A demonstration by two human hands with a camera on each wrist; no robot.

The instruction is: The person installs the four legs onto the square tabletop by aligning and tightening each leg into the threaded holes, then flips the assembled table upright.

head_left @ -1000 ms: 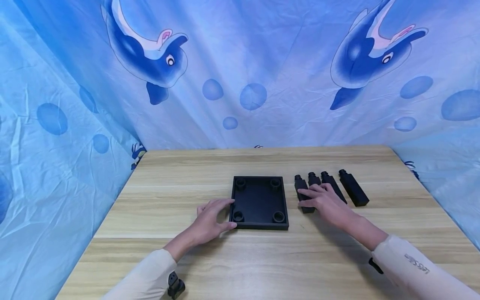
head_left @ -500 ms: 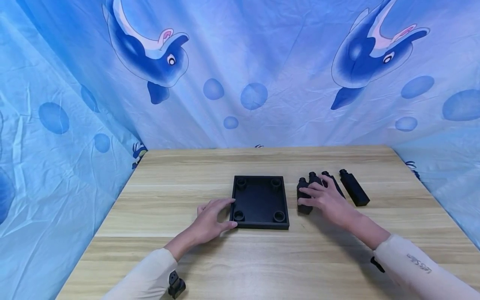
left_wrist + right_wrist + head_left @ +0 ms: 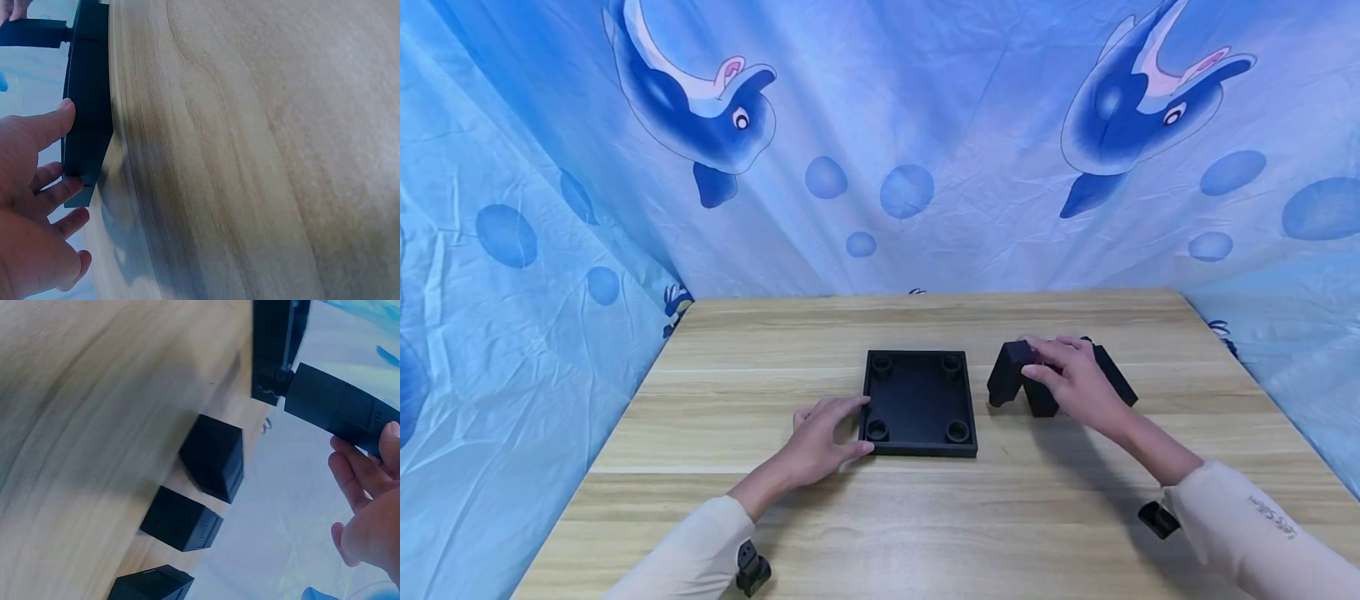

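Note:
My left hand [image 3: 823, 442] grips a black square tabletop [image 3: 917, 396] at its near left corner, thumb on the near side and index finger on the left edge. The tabletop lies flat, with a raised rim and a round socket in each corner. My right hand [image 3: 1078, 387] pinches the plain end of a black square table leg [image 3: 1009, 367]. That leg is tilted up beside the tabletop, its threaded tip pointing down. In the right wrist view the held leg [image 3: 340, 406] shows its thread overlapping the tabletop [image 3: 281, 331].
Three more black legs lie to the right; one leg [image 3: 1041, 400] is partly behind my right hand and another leg [image 3: 1116, 375] is farthest right. The wooden table [image 3: 760, 342] ends at a blue dolphin-printed curtain [image 3: 895, 125] behind.
My right hand has picked up the leftmost leg and turned it, so its threaded tip now points down instead of away. The left hand and tabletop have stayed put.

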